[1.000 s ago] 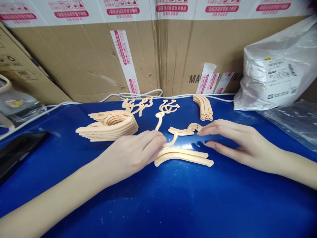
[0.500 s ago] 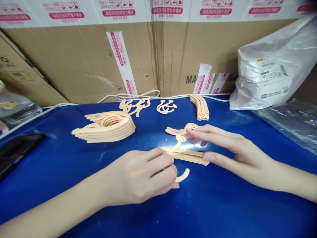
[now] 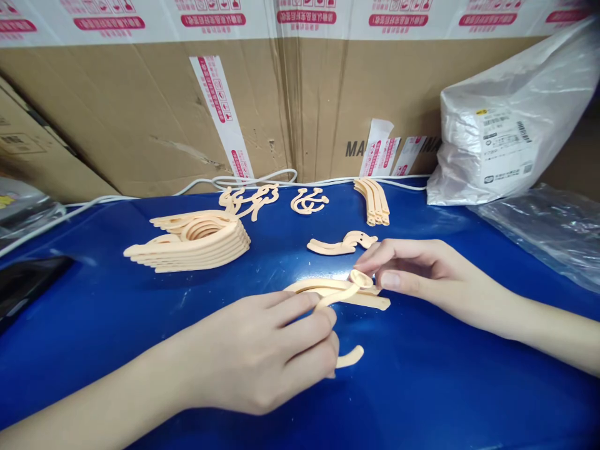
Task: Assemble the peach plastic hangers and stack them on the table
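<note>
My left hand (image 3: 267,350) is closed round a thin, curved beige hook piece (image 3: 344,292). Its flat rounded end points up and right, and a bent tip shows below my fingers. At that rounded end my right hand (image 3: 434,272) has its fingertips close by or touching, with the fingers curled and the thumb apart from them. Long beige strips (image 3: 375,302) lie on the blue table behind the hook, partly covered by both hands. Just beyond them rests a curved beige piece (image 3: 335,245) with a rounded, holed end.
A stack of beige curved arms (image 3: 201,250) stands at the left. Loose hooks (image 3: 253,199), a smaller hook group (image 3: 309,201) and bundled curved strips (image 3: 372,201) lie along the back. A white plastic bag (image 3: 497,137) and cardboard boxes (image 3: 319,100) border the table (image 3: 422,387).
My left hand has tilted the hook flatter, carrying its rounded end right and slightly down. My right fingers have curled in towards that end. The view has shifted slightly.
</note>
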`<state>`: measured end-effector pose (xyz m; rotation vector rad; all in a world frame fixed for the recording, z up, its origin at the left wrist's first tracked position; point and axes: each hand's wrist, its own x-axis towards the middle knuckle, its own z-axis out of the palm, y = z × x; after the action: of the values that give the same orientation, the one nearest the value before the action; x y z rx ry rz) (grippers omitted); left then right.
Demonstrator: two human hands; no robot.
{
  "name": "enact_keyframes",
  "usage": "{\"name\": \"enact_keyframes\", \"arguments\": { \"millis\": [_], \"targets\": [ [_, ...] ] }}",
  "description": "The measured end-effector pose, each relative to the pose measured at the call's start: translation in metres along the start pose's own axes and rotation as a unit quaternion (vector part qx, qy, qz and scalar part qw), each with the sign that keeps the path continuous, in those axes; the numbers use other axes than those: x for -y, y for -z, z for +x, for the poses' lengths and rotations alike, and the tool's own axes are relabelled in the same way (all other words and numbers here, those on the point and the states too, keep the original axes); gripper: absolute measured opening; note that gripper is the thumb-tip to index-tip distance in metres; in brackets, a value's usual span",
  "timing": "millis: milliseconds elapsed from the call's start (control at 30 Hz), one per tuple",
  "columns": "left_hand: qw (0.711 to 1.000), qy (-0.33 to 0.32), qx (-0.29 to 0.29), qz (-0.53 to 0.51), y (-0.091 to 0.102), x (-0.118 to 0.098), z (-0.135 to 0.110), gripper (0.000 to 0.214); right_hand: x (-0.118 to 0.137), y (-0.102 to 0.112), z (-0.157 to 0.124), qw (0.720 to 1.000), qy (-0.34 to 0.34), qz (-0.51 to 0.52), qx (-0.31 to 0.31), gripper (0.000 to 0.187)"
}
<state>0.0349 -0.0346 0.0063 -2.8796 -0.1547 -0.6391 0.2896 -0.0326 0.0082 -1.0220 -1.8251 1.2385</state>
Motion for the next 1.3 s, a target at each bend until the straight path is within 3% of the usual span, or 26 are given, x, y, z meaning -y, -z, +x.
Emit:
{"name": "enact_keyframes", "arguments": {
  "millis": [200, 467, 667, 833, 1033, 1133, 1300],
  "targets": [
    [1.0, 0.001, 0.013, 0.023, 0.003, -0.002, 0.001, 0.039, -0.006, -0.001, 0.001, 0.992, -0.045, 0.12, 0.006, 0.013],
    [0.998, 0.038, 0.015, 0.051, 0.0, 0.011, -0.011, 0.024, -0.013, 0.004, 0.007, 0.974, -0.112, 0.18, 0.074, 0.016],
    [0.994, 0.071, -0.053, 0.066, -0.001, 0.019, -0.017, 0.012, -0.015, 0.0, 0.002, 0.963, -0.121, 0.183, 0.155, 0.014],
    [0.988, 0.118, -0.002, 0.099, -0.001, 0.015, -0.013, 0.024, -0.014, -0.001, 0.001, 0.969, -0.102, 0.174, 0.141, 0.019],
    [0.982, 0.16, -0.012, 0.098, -0.001, 0.013, -0.011, 0.022, -0.01, -0.002, 0.003, 0.971, -0.094, 0.168, 0.143, 0.017],
    [0.979, 0.187, -0.011, 0.074, -0.001, 0.013, -0.012, 0.029, -0.01, -0.002, 0.005, 0.978, -0.081, 0.155, 0.109, 0.012],
    [0.979, 0.204, 0.004, 0.024, -0.002, 0.012, -0.014, 0.022, -0.017, 0.002, 0.007, 0.986, -0.061, 0.142, 0.063, 0.008]
  ]
}}
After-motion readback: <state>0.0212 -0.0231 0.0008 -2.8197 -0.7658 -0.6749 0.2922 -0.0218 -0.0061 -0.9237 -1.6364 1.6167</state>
